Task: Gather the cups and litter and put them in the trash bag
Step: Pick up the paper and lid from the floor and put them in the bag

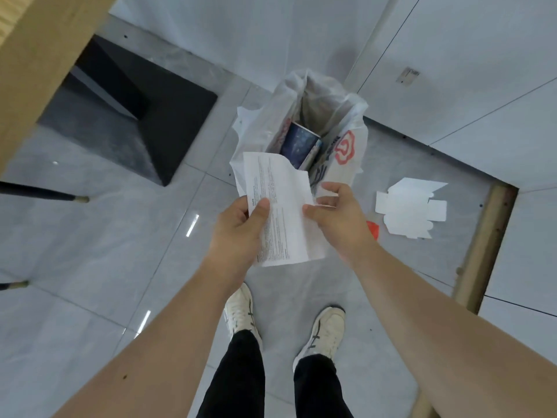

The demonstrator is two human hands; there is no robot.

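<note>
- I've got a printed paper sheet (283,212) held in front of me, right over the near lip of the trash bag (346,146) standing on the floor (120,236).
- My left hand (238,233) is closed on the sheet's left edge, thumb pressed on top, fingers curled underneath.
- My right hand (337,212) pinches the right edge between thumb and fingertips, the other fingers loosely spread; it may also be catching a bit of the bag's rim, I can't tell.
- Progress check: a dark blue cup (300,143) is already inside the bag, lying tilted against the wall, so I'd say the cup part is at least started.
- This sheet looks like the next thing to go in; it's not dropped yet.
- Left to do, by my reckoning: a flattened white carton (411,206) lies on the floor just right of the bag, and a small red scrap (373,229) peeks out beside my right wrist.
- Whether more cups sit up on the tabletop (45,55) at my left, I can't see from here.
- The sheet itself: white, thin, covered in small dense print, creased, with a ragged top edge. It flops, so I judge it will crumple or fold easily.
- The bag is a thin white plastic one with red and blue print, its mouth open wide and slack.
</note>
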